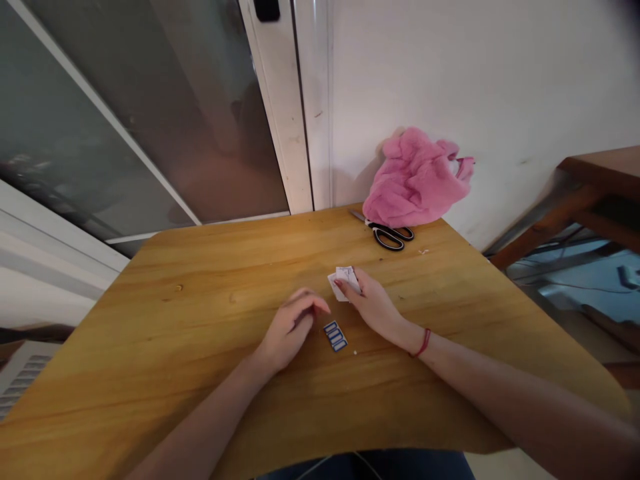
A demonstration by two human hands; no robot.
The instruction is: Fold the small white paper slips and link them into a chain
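Bare forearms [215, 407] cross a wooden table [200, 267]. At frame centre, the right hand [376, 305] pinches white slips [346, 273]; the left hand [293, 329], thumb and fingers apart, is beside a blue-and-white card [335, 336]. Upper right: pink cloth [417, 180], white wall [475, 80]; upper left, glass panels [210, 100].

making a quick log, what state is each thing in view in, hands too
Left hand: fingers curled, nothing visible held
Right hand: closed, gripping
White cards: overlapping, held in right hand
Blue-and-white card: lying flat, unheld
Scissors: lying flat, how far open unclear
Pink cloth: crumpled, heaped
Red bracelet: worn
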